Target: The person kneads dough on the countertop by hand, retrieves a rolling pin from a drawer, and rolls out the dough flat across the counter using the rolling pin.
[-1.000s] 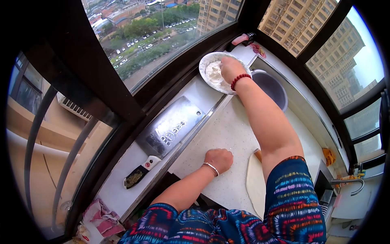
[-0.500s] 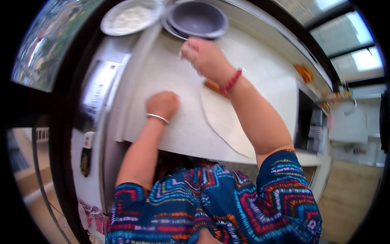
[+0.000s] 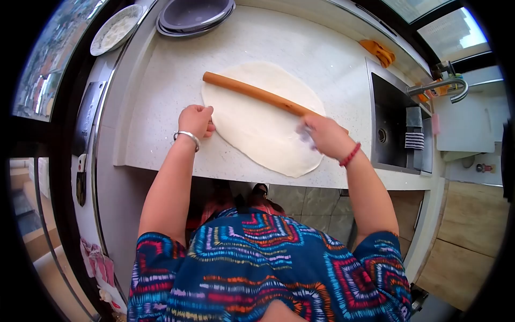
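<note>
A large, flat sheet of pale dough (image 3: 252, 126) lies on the light speckled worktop. Across its upper part rests a wooden rolling pin (image 3: 257, 94), slanting down to the right. My left hand (image 3: 197, 121), with a silver bangle at the wrist, is at the dough's left edge with its fingers curled in; what is between them, if anything, is hidden. Over the dough's right part, by the pin's right end, is my right hand (image 3: 324, 137), with a red bead bracelet. Its fingers are smeared by motion, with a whitish blur around them.
A white bowl of flour (image 3: 117, 31) stands on the ledge at the upper left, near stacked grey bowls (image 3: 196, 15). A cleaver (image 3: 88, 115) lies on the left ledge. On the right are a sink (image 3: 394, 115), a tap (image 3: 442, 86) and an orange cloth (image 3: 378, 52).
The view has swung right. My right hand has left the flour bowl and come over the dough. My left hand, earlier a fist on the bare worktop, is now at the dough's left edge.
</note>
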`<state>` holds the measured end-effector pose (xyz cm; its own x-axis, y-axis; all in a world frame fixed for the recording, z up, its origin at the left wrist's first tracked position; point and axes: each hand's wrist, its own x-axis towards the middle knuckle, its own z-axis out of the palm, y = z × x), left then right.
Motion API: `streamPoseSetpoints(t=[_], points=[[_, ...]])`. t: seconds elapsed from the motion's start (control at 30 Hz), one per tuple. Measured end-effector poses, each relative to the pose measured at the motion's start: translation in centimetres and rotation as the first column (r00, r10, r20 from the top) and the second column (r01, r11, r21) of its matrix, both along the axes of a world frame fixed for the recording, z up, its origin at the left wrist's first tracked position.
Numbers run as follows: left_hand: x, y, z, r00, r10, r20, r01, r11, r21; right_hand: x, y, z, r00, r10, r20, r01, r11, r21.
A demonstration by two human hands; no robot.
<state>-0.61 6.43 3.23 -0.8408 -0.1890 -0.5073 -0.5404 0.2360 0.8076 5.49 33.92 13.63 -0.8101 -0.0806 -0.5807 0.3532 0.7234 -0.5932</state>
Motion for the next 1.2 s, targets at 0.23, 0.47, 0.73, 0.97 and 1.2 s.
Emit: streamPoseSetpoints(t=[0.23, 0.47, 0.73, 0.97, 1.2], points=[[-1.3, 0.7, -0.5, 0.955, -0.275, 0.108, 0.295, 0.865, -0.406, -2.2, 2.1, -3.8, 0.828, 0.093, -0.552, -0.196, 0.972, -0.130], [0.0, 0.7, -3.2, 0.993, 0.097, -0.064, -0.095, 0.995, 0.028, -6.0, -4.3, -0.6, 0.883, -0.340, -0.322, 0.082, 0.789, -0.609], [5.3, 3.2, -1.5, 0.961, 0.049, 0.271, -0.205, 0.785, 0.585, 1.5, 2.8, -5.7, 0.980, -0.184, -0.072, 0.166, 0.965, -0.203], [7.5, 7.1, -0.7, 0.898, -0.209, 0.387, -0.124, 0.724, 0.679, -0.2, 3.0, -5.2, 0.762, -0.501, -0.409, 0.294, 0.832, -0.471], [7.2, 6.6, -1.0, 0.837, -0.367, 0.407, -0.023, 0.719, 0.695, 0.1, 2.4, -10.9, 0.624, 0.219, -0.750, 0.145, 0.911, 0.387]])
